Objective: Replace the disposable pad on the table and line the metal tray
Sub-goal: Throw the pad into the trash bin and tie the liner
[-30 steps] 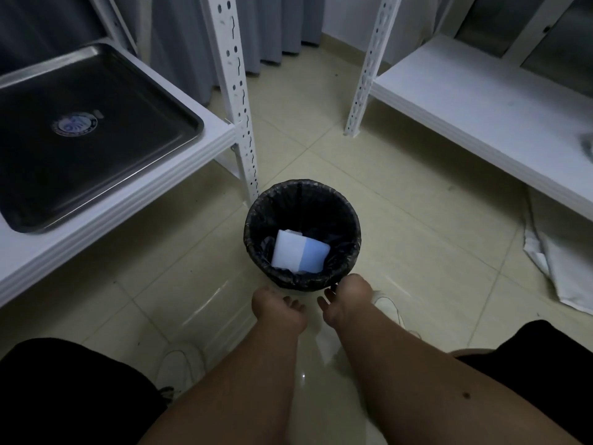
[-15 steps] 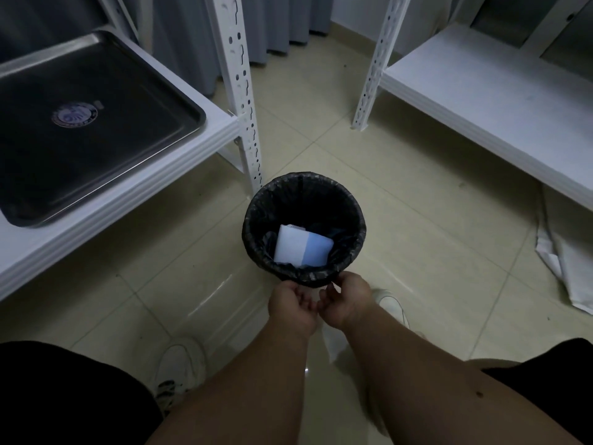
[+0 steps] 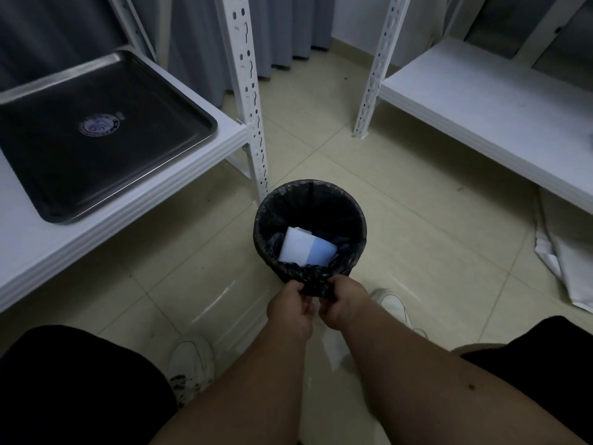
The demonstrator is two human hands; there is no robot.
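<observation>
Both hands now pinch the round bin's (image 3: 309, 232) crinkly liner (black).

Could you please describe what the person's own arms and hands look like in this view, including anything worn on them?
Both forearms are bare, with no sleeves visible in the frame. The left hand and the right hand wear no gloves, and no rings, watch or bracelet can be seen. The right forearm carries a small dark mole. Any sleeve further up is out of view.

My feed is dim and bluish; pale glare streaks the floor tiles (image 3: 224, 303) beside the bin (image 3: 309, 232), edges bowed.
</observation>
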